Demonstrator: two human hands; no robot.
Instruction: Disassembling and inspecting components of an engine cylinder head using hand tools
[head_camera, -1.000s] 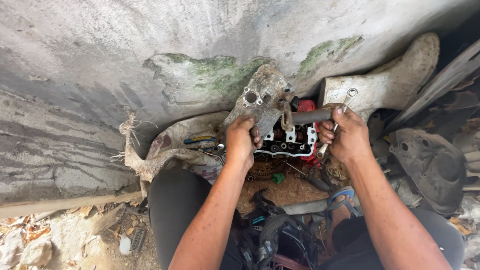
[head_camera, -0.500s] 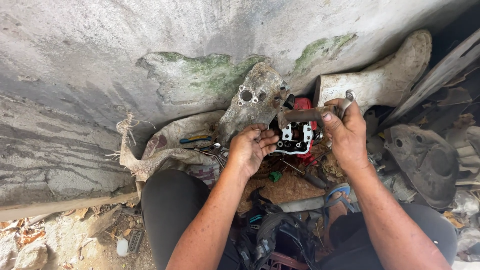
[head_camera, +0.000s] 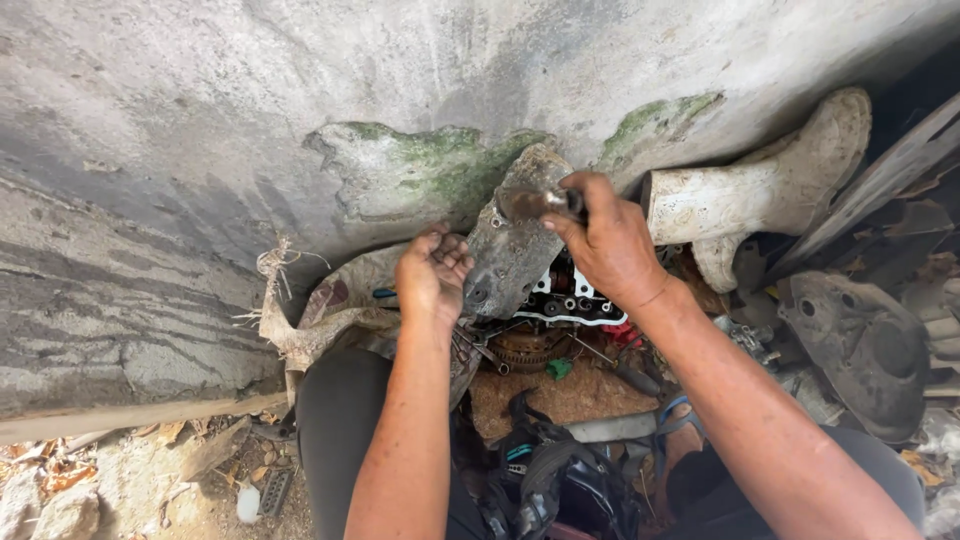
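The right hand (head_camera: 605, 240) is clamped on a short metal tool (head_camera: 540, 203) at the top of a grimy engine casting (head_camera: 510, 250) leaning against the stained, mossy concrete wall (head_camera: 300, 120). The left hand (head_camera: 432, 272), fingers curled, appears to steady the casting's left edge. Far right lies a dirty white boot (head_camera: 770, 190).

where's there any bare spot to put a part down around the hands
Little bare room. One free patch: the brown board below the black engine part, bordered by the green cap and the black straps. Left, the dirt ground under the concrete wall is partly free, with leaves. Crowded: around the left hand, right hand, grey casing, white boot and scrap on the right.
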